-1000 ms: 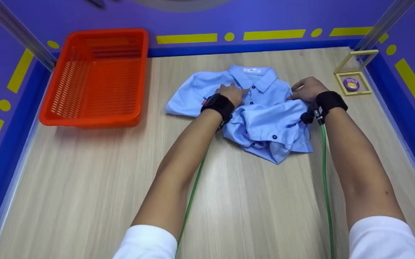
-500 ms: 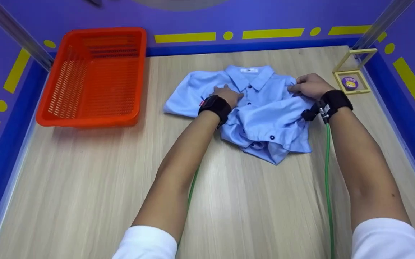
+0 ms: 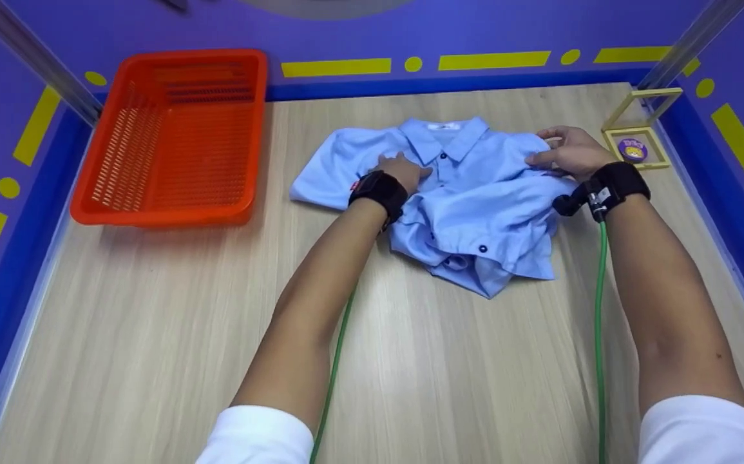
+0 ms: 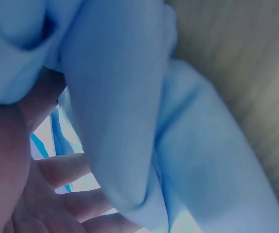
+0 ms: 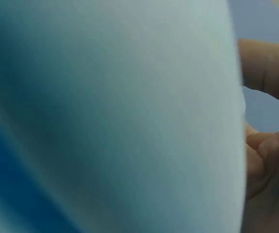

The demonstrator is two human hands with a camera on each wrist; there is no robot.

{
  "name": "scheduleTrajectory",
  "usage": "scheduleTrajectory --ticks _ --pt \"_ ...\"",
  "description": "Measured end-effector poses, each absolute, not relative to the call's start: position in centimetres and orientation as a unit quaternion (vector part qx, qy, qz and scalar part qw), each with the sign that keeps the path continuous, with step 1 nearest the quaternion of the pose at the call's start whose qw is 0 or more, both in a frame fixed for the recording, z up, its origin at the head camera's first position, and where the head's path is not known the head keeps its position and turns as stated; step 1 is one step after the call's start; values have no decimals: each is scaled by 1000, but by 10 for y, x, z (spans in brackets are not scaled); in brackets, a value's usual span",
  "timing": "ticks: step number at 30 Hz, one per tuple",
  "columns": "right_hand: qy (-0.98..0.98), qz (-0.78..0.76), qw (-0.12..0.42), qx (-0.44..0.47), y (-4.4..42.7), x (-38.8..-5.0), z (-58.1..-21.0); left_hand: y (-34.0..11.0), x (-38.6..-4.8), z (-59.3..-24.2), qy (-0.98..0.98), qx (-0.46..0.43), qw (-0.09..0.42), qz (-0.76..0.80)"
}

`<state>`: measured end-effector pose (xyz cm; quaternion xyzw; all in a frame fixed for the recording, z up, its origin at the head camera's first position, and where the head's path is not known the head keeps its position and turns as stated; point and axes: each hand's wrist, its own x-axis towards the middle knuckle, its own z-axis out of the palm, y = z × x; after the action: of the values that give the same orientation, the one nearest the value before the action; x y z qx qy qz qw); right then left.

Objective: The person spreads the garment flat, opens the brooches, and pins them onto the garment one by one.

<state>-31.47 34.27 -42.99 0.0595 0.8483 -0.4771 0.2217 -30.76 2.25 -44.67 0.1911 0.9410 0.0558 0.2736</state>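
A light blue button-up shirt lies front up on the table, collar toward the back wall, its lower part bunched in folds. My left hand rests on the chest below the collar with fingers spread; the left wrist view shows its fingers loosely extended beside the cloth. At the shirt's right shoulder edge, my right hand pinches the fabric between thumb and fingers. Close-up cloth fills most of the right wrist view and hides the fingertips there.
An orange plastic basket stands at the back left. A small wooden frame box with its lid up holds a round purple badge at the back right, near my right hand. Green cables run from the wrist straps.
My right hand has moved to the right, drawing the shirt's right shoulder outward and flattening it. My left hand has shifted slightly left with the shirt under it.
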Motion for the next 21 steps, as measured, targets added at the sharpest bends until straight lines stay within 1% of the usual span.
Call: scheduleTrajectory --ticks 10,15,21 --pt "847 -453 275 20 369 -310 -423 17 -304 -445 942 200 261 68" --pt "853 -445 271 24 371 -310 -421 15 -302 -444 943 201 257 62" --pt "895 -366 255 24 373 -311 -419 13 -302 -444 946 196 251 64"
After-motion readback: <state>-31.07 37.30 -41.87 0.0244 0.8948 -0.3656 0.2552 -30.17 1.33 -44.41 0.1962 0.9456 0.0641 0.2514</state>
